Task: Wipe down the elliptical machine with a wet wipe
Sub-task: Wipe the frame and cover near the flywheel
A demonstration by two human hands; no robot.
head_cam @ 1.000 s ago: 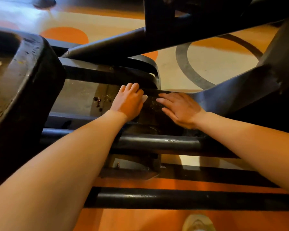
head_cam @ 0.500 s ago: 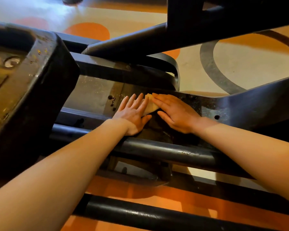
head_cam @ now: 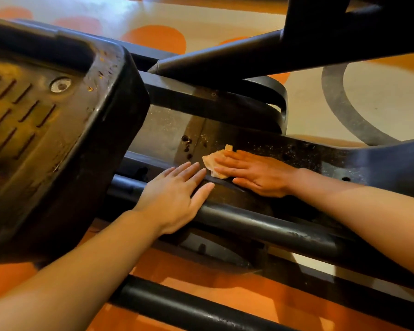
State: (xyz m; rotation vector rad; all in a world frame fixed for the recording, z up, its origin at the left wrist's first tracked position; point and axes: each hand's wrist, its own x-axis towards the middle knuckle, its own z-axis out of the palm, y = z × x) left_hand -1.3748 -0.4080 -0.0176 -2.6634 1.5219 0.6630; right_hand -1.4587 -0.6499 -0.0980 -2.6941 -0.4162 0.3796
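Since the previous frame: left hand [head_cam: 177, 199] has drawn back off the wipe toward the round black steel tube [head_cam: 261, 225]; right hand [head_cam: 256, 173] now alone presses the wipe.

Item: crumpled pale beige wet wipe [head_cam: 213, 163]. Location: on the flat, dust-speckled black metal frame plate [head_cam: 296, 151] of the elliptical machine, just right of a cluster of small bolt holes [head_cam: 186, 139], under the right fingertips; one corner sticks up beyond them.

Hands: right, fingers straight and held together, palm down on the wipe. Left, fingers straight and slightly spread, resting flat on the plate's near edge, just beside the wipe, apparently not touching it.

Handling (judged): light, limp, damp; will bunch and slide rather than resist. Best held flat under the palm, or pinched at the raised corner to refold.

Appearance: creased, folded small, discoloured, warm-tinted by the lighting.

Adjacent: scuffed black ribbed plastic foot pedal [head_cam: 46, 130], left; orange-patterned floor [head_cam: 153, 38] beyond.
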